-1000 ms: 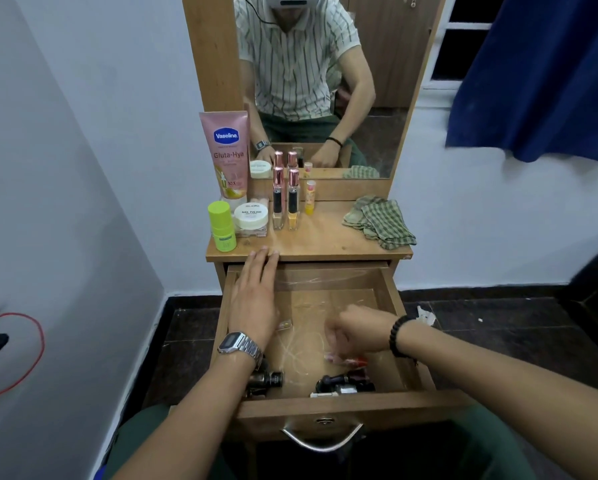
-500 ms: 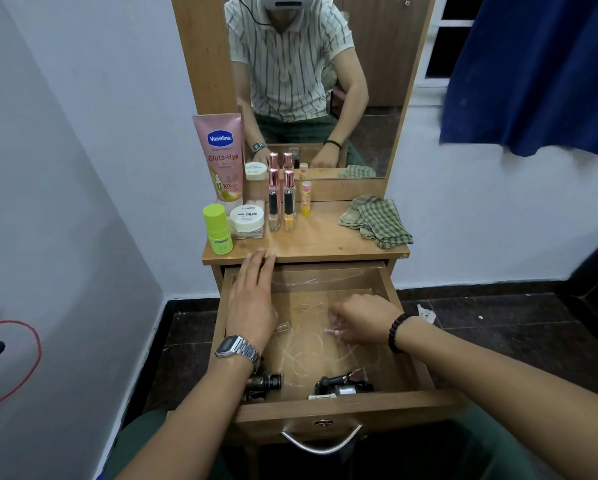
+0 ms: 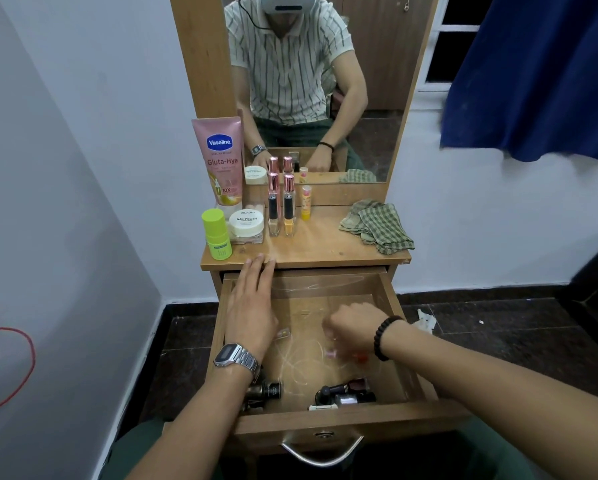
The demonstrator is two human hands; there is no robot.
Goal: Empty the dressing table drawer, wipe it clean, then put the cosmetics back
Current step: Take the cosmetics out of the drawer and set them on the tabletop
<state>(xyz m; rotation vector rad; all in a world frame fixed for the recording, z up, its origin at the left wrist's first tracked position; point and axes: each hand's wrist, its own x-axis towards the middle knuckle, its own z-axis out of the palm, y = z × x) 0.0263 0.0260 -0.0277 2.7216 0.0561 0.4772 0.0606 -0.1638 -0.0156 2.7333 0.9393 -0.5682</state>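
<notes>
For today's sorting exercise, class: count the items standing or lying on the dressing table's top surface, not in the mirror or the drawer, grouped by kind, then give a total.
Pink lotion tube: 1
Green bottle: 1
White round jar: 1
Tall pink-capped bottles: 2
Small yellow stick: 1
Checked cloth: 1
Total: 7

Home bedroom or dressing corner. Small wooden dressing table surface [image 3: 325, 249] with tall wood-framed mirror [image 3: 311, 81] set against plain white painted walls [image 3: 93, 116]. Cosmetics lined up on top: pink Vaseline lotion tube [image 3: 220, 161], lime-green capped bottle [image 3: 216, 233], white nail polish remover tub [image 3: 246, 222], two slim rose-gold capped perfume bottles [image 3: 281, 206]. Green checked cloth [image 3: 377, 225] lying beside them. Dark tiled floor [image 3: 498, 341], dark blue curtain [image 3: 539, 74] by window at right.
</notes>
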